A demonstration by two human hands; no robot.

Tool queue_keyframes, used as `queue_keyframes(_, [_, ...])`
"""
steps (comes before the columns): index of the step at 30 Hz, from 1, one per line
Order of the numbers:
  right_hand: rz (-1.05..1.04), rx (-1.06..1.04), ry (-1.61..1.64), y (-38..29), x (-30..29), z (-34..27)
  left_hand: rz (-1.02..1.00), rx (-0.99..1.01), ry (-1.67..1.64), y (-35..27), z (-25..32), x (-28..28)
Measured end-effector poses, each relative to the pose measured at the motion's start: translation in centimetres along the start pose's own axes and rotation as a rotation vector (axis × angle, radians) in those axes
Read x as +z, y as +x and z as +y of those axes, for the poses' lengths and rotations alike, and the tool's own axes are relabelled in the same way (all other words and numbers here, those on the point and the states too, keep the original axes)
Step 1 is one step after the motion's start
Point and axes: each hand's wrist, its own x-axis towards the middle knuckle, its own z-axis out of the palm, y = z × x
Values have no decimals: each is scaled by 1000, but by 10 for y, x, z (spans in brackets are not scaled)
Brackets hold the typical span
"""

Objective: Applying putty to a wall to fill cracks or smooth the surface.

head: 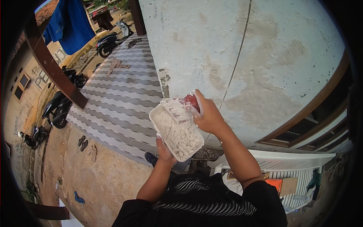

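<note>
My left hand [165, 150] grips the lower left side of a white rectangular tub [200, 143], whose inside is coated with off-white paste [181, 139]. With my right hand [208, 113] I hold a scraper by its red handle [192, 101]. The scraper's wide blade [175, 112] is smeared with the same paste and lies over the tub's upper end. White residue sticks to the fingers of both hands. Beyond the tub stands a pale plastered wall [195, 51] with a long crack and beige patches.
A white slatted bench [300, 173] with items on it stands at my right, below a wood-framed window [300, 127]. At the left are a tiled porch floor [122, 113], a brown post [51, 62], sandals [83, 144] and parked motorbikes [58, 109]. Blue cloth [72, 28] hangs at upper left.
</note>
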Motion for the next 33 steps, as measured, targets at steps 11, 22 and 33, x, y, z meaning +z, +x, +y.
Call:
queue_keyframes(11, [114, 127, 109, -5, 17, 12, 0, -36, -1, 7, 3, -15])
queue_keyframes(22, [-186, -96, -25, 23, -24, -24, -69, -122, 57, 6, 18, -2])
queue_keyframes(33, [-327, -54, 37, 37, -27, -29, -234, -161, -67, 6, 28, -3])
